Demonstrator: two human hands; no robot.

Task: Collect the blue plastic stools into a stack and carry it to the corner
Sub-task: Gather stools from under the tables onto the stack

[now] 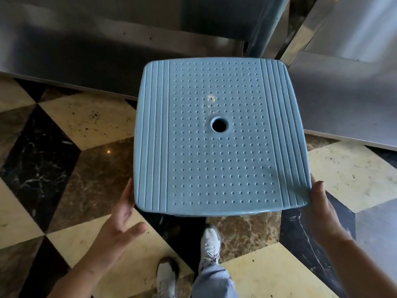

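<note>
A blue plastic stool [221, 160] fills the middle of the view, seen from straight above. Its seat is dotted, with ribbed strips on both sides and a round hole in the centre. Anything stacked beneath it is hidden, apart from a sliver of blue rim under the near edge. My left hand [120, 220] is at the near left corner, fingers spread, only its upper edge touching the seat's rim. My right hand [321, 211] lies against the near right corner, its fingers hidden under the rim.
Metal-clad walls [107, 50] meet in a corner just behind the stool, with a steel panel [343, 93] on the right. The floor [64, 164] is patterned marble in black, brown and cream. My white shoes [209, 244] stand right below the stool.
</note>
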